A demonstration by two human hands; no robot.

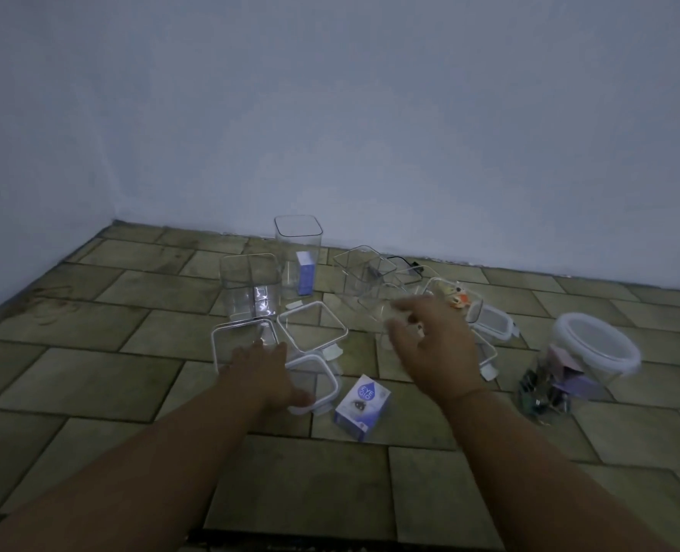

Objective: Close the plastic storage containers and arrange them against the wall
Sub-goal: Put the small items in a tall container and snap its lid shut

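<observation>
Several clear plastic containers stand open on the tiled floor near the wall (370,133). A tall one (299,253) holds a blue box; a wide square one (250,286) stands left of it. Three white-rimmed square lids lie in front: one (242,344) at the left, one (312,326) in the middle, one (318,386) nearest me. My left hand (268,376) reaches flat over the left and near lids, fingers straight. My right hand (435,346) hovers with fingers spread and relaxed above a small clear container, holding nothing.
A blue-and-white eye-drop box (362,406) lies between my arms. At the right stand a round container with a white lid (595,344) and a container of binder clips (545,392). More small containers and a lid (493,322) crowd behind my right hand.
</observation>
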